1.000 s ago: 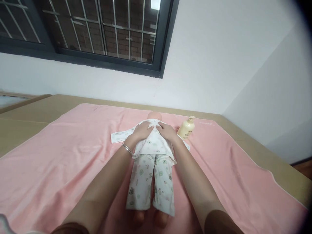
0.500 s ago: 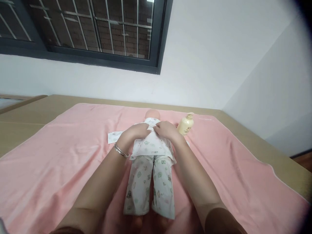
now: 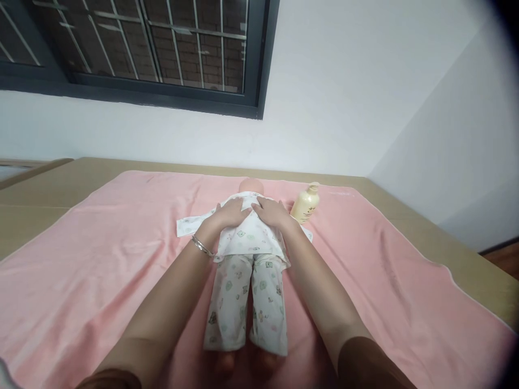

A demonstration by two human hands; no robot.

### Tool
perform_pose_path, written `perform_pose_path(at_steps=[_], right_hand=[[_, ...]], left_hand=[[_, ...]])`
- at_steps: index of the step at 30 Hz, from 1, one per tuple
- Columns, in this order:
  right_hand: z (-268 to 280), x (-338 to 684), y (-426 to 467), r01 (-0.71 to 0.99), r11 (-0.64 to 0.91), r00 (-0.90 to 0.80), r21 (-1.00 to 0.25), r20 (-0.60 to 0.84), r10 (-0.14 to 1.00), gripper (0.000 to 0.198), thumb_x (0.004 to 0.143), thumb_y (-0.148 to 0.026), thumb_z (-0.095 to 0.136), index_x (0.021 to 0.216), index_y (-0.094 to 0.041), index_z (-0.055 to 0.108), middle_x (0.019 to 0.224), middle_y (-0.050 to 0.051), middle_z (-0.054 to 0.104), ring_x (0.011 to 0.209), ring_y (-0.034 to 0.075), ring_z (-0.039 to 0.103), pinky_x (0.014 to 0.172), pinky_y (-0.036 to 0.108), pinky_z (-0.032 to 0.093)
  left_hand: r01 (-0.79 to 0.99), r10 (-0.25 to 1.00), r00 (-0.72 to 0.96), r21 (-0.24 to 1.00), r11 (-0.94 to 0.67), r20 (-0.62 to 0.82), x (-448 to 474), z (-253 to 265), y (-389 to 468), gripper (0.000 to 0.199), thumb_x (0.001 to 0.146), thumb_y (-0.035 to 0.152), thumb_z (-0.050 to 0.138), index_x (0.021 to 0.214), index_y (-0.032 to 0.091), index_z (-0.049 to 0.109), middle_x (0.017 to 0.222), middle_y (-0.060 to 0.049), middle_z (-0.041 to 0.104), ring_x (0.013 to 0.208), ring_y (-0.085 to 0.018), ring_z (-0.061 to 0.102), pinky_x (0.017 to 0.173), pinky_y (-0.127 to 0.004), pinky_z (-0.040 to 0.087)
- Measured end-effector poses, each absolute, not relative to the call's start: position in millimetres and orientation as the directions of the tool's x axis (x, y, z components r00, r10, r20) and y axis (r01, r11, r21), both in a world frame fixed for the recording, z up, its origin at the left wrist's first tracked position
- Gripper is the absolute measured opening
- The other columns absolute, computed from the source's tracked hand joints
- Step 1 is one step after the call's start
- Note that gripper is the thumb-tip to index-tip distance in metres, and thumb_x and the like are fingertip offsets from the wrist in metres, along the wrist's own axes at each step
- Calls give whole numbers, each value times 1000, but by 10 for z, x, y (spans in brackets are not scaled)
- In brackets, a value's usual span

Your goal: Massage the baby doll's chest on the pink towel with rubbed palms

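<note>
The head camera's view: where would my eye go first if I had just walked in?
Most likely to the doll in white patterned clothes, lying in the middle of a broad pink cloth, with the person's left hand and right hand spread on its upper body. Next might come the pale yellow pump bottle just right of the doll, then the dark barred window at upper left.

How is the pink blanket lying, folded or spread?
Spread: the pink blanket extends widely on both sides of the clothed doll, though wrinkled.
</note>
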State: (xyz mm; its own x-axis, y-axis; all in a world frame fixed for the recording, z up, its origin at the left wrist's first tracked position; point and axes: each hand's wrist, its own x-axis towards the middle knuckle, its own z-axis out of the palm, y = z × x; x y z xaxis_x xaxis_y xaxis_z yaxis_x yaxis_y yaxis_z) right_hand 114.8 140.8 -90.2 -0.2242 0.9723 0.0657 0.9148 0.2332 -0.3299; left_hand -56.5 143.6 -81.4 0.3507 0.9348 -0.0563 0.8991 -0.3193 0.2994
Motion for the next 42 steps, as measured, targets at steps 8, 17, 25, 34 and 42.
perform_pose_path(at_steps=[8,17,25,34,42], right_hand=[[-638,1044,1167,952,234,-236,-199,15,972,31,97,-31,36,101,-19,65,112,13,71,110,31,61,109,57,22],[-855,1120,1362,905,232,-213,-357,92,973,46,101,-50,26,121,-25,59,131,9,63,124,29,53,108,50,28],[-800,1059,1271,921,264,-249,-287,89,964,33,99,-35,32,111,-23,60,119,12,68,115,31,58,107,59,26],[-815,990,1261,935,250,-231,-252,103,967,35,98,-36,32,115,-21,59,125,14,65,117,32,58,105,55,31],[-1068,1034,1467,926,130,-95,-355,115,989,51,97,-47,31,133,-16,49,132,17,61,125,33,54,106,50,31]], left_hand=[[935,917,341,176,-308,-206,-466,-453,1119,38,97,40,36,117,18,60,133,-16,62,126,-35,53,109,-69,21],[859,958,272,426,-285,93,-528,-880,1478,48,100,45,24,130,27,57,147,-8,52,137,-31,44,115,-66,11],[883,932,361,331,-332,-29,-558,-712,1355,52,96,49,34,139,21,48,153,-12,43,140,-33,39,115,-60,20],[859,930,364,370,-354,44,-592,-778,1440,45,96,37,33,134,23,53,148,-9,50,135,-27,47,112,-45,33],[849,964,246,459,-262,96,-540,-1088,1609,54,96,49,28,140,25,49,155,-7,40,143,-32,36,115,-64,15]])
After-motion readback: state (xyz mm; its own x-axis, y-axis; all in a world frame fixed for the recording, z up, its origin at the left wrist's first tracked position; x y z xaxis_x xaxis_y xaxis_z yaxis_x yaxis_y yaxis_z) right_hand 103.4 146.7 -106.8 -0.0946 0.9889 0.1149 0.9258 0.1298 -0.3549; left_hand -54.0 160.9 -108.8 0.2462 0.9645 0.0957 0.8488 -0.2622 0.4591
